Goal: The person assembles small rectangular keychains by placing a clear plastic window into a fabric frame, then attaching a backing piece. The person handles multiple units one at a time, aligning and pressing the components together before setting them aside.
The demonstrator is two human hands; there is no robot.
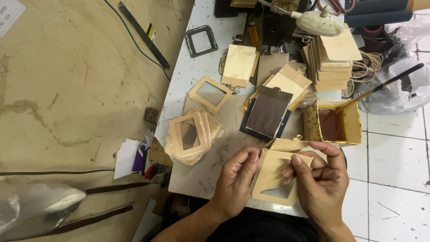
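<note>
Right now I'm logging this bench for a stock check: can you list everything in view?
Held frame piece: one, tan, between both hands.
Stack of window frames: one pile, tan, left of the hands.
Single frame: one, tan, behind the pile.
Dark panel: one, grey-brown, bench centre.
Glue box: one, yellow with brown liquid, right; brush resting in it.
Stack of flat pieces: one, tan, far right.
Metal frame: one, grey, far edge.
Left hand: grips the piece's left edge.
Right hand: grips its right side.
</note>
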